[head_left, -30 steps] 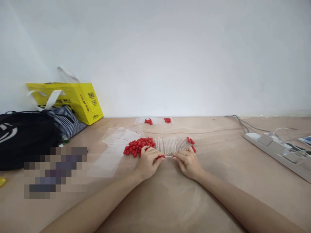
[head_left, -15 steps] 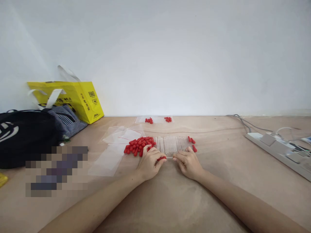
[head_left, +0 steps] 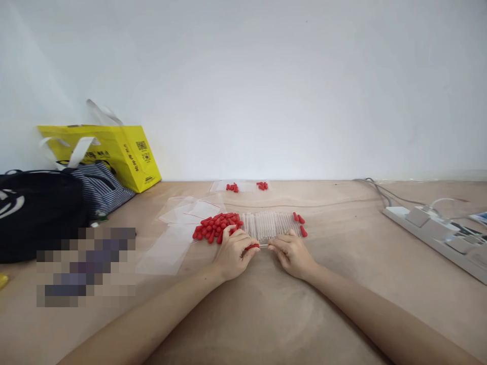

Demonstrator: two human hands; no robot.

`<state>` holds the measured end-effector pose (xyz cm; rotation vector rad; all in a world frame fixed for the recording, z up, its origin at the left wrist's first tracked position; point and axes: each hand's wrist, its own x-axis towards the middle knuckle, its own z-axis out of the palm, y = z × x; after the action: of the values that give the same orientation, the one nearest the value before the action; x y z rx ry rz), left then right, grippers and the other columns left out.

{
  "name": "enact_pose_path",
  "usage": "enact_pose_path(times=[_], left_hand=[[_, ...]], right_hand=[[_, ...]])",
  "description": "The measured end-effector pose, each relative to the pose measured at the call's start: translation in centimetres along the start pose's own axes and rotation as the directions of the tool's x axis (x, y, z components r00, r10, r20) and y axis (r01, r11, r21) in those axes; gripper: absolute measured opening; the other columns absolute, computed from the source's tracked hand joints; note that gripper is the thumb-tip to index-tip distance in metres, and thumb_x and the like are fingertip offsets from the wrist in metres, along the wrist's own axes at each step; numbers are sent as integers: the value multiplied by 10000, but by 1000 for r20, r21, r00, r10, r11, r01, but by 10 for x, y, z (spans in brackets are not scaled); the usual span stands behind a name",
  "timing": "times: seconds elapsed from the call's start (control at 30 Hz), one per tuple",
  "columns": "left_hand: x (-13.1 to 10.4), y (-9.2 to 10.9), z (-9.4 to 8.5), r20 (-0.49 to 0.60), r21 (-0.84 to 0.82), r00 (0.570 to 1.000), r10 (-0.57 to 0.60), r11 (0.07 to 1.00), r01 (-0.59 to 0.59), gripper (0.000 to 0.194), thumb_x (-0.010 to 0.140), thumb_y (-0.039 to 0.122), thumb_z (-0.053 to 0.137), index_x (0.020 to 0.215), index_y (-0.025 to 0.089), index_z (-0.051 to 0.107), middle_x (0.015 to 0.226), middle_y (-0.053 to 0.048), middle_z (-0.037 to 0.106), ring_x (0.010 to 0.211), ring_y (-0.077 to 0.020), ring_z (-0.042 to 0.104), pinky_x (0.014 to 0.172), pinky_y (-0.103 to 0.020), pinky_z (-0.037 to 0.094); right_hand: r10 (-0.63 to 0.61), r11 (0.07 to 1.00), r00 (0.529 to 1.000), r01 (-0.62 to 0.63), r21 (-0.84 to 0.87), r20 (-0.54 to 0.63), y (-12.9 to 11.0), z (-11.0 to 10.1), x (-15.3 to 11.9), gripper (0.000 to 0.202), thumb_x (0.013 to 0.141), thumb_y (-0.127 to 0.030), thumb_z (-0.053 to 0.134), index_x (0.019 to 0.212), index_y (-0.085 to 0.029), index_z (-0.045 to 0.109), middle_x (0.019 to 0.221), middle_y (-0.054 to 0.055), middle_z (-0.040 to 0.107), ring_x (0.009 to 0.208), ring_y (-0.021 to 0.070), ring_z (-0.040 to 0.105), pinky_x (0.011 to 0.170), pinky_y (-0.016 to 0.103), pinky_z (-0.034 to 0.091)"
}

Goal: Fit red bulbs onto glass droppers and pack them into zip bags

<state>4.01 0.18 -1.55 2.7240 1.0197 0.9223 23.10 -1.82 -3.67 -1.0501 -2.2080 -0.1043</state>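
- In front of the tube row (head_left: 270, 225), a red bulb (head_left: 252, 247) is pinched by the closed left hand (head_left: 234, 253).
- A clear tube (head_left: 264, 246) is pinched there by the closed right hand (head_left: 293, 254).

Materials and finish, tabletop

Red bulbs (head_left: 217, 226): rubber-like, smooth, matt. Clear tubes (head_left: 268, 225): glossy; glass or plastic, cannot tell. Flat bags (head_left: 160, 253): thin translucent plastic film. Tabletop (head_left: 342, 223): wood-look, smooth, faint sheen. Striped bag (head_left: 97, 190): cloth. Wall (head_left: 289, 91): matt.
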Motion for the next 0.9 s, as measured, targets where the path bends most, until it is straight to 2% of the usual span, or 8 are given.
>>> enact_pose_path(times=[0.23, 0.4, 0.5, 0.57, 0.63, 0.73, 0.8, 0.9], left_hand=[[1, 1, -1, -4, 8, 1000, -1, 1000, 1, 148, 823, 244, 448, 745, 209, 569, 725, 24, 634, 748, -144, 527, 917, -394, 202], [2, 1, 0, -84, 43, 995, -54, 997, 58, 147, 832, 241, 429, 792, 210, 566, 771, 17, 636, 803, -155, 533, 930, -406, 181], [3, 1, 0, -138, 69, 986, -92, 992, 103, 165, 824, 266, 440, 943, 226, 548, 880, -2, 627, 891, -176, 517, 927, -410, 193], [3, 0, -1, -171, 81, 978, -118, 988, 133, 251, 806, 281, 460, 1046, 221, 502, 970, -23, 604, 945, -193, 497, 924, -409, 209], [2, 0, -1, -186, 91, 972, -140, 983, 159, 308, 784, 284, 479, 1084, 211, 475, 1004, -40, 589, 959, -204, 489, 920, -408, 226], [1, -1, -1, -166, 100, 976, -142, 982, 160, 289, 767, 265, 491, 1052, 217, 489, 940, -27, 604, 919, -199, 506, 928, -413, 221], [0, -1, 0, -147, 105, 981, -130, 984, 146, 225, 770, 253, 488, 992, 226, 519, 890, -9, 615, 896, -190, 518, 936, -418, 203], [-1, -1, 1, -142, 108, 982, -128, 984, 144, 147, 778, 246, 482, 908, 228, 548, 852, 2, 621, 884, -184, 526, 939, -424, 182]], right_hand=[[18, 1000, 999, -18, 4, 49, 3, 2, 0, 242, 867, -192, 337, 826, -163, 574, 653, 22, 556, 603, 116, 469, 615, 253, 271], [-9, 1000, 997, 10, -6, 83, 1, 1, -1, 258, 849, -144, 327, 979, -155, 550, 821, 72, 559, 736, 150, 471, 643, 259, 330], [33, 993, 999, -33, -114, 2, 5, -3, -1, 265, 818, -126, 356, 959, -169, 577, 793, 74, 555, 745, 177, 459, 648, 287, 337], [132, 980, 984, -148, -134, -122, 16, -8, -1, 254, 809, -148, 371, 931, -167, 594, 774, 73, 557, 748, 184, 471, 665, 298, 351], [314, 936, 918, -342, -85, -241, 32, -13, -3, 258, 810, -180, 367, 925, -155, 597, 784, 79, 562, 749, 182, 499, 675, 289, 373], [603, 761, 746, -644, -76, -284, 59, -23, -9, 272, 809, -211, 359, 918, -163, 603, 827, 90, 582, 736, 180, 536, 666, 278, 386], [704, 654, 656, -748, -110, -273, 73, -28, -14, 284, 798, -194, 353, 942, -146, 593, 888, 114, 594, 797, 197, 548, 682, 280, 387], [776, 576, 589, -807, -127, -226, 84, -30, -18, 293, 772, -163, 368, 980, -107, 566, 943, 139, 600, 856, 209, 553, 705, 282, 392]])
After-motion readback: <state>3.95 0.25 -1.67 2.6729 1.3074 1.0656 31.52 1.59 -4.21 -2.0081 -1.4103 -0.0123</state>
